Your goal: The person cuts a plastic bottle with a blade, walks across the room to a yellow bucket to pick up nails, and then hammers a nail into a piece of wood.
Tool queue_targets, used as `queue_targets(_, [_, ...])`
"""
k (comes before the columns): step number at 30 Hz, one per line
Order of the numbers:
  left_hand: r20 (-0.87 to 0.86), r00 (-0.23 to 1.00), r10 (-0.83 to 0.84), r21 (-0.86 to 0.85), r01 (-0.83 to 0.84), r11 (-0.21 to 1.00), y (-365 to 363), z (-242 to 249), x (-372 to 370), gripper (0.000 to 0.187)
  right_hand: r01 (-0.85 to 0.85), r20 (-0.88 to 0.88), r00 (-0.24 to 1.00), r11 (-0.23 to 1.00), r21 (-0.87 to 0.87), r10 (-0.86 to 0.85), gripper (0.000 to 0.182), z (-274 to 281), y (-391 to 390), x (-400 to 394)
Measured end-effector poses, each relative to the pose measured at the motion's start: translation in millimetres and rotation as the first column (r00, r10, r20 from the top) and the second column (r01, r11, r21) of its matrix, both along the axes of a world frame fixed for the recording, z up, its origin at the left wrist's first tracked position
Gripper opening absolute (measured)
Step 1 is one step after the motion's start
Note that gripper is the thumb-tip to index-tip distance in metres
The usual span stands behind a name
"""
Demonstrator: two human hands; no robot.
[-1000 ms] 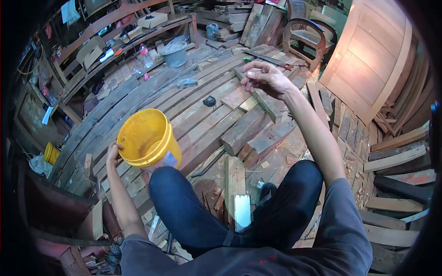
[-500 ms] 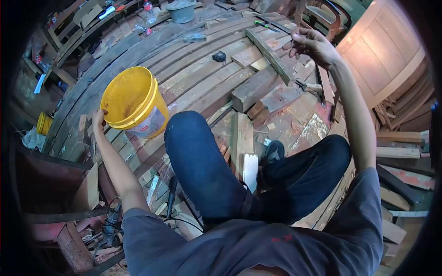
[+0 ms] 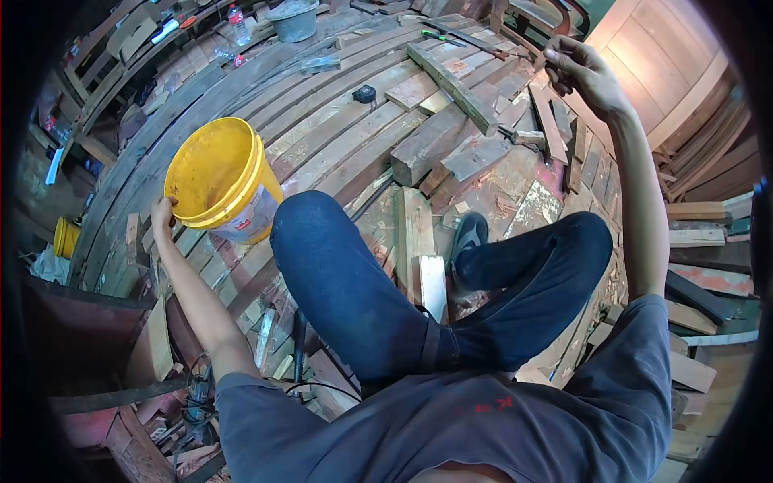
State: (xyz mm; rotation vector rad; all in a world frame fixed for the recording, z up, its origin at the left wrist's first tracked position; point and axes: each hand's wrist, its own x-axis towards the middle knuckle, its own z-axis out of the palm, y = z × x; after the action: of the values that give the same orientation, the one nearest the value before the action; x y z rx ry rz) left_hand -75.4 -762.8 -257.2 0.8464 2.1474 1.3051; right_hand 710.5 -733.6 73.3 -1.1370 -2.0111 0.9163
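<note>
A yellow plastic bucket (image 3: 256, 181) with a white label stands tilted on the planks to the left of my knee. My left hand (image 3: 163, 212) is closed on its rim at the near left side. Brown dirt marks the inside of the bucket. High on the right, my right hand (image 3: 586, 76) is raised with its fingers curled and thumb pressed in. Whatever those fingers may hold is too small to make out. Below that hand lie a long narrow board (image 3: 452, 87) and several short wood offcuts.
Thick wood blocks (image 3: 427, 151) lie ahead of my legs. A black tape measure (image 3: 364, 94) sits on the planks. At the back are a grey basin (image 3: 293, 22) and a plastic bottle (image 3: 238, 26). A wooden panel door (image 3: 656, 56) leans at upper right; stacked timber lines the right side.
My right hand has moved to the right and slightly up in the view. The bucket stays in my left hand, and the whole view has shifted a little.
</note>
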Motion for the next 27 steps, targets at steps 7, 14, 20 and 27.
queue_targets(7, [-0.015,0.999,-0.046,-0.027,0.045,0.999,3.2,-5.2,-10.5,0.017,0.123,-0.042,0.992,0.985,0.124,-0.119,0.018,4.7,-14.2,3.9])
queue_targets(14, [-0.051,0.998,0.047,0.044,-0.045,0.998,3.1,-16.2,-5.7,0.019,0.148,-0.12,0.984,0.975,0.166,-0.129,0.011,33.5,-25.0,-12.9])
queue_targets(20, [-0.115,0.992,0.047,0.021,-0.045,0.999,2.1,-18.4,-10.3,0.019,0.129,-0.107,0.988,0.969,0.209,-0.108,0.011,40.0,-32.2,-25.1])
queue_targets(27, [-0.158,0.986,0.053,0.01,-0.052,0.999,0.7,-15.7,-7.4,0.021,0.179,0.014,0.983,0.966,0.186,-0.185,0.018,28.8,-51.6,-26.9])
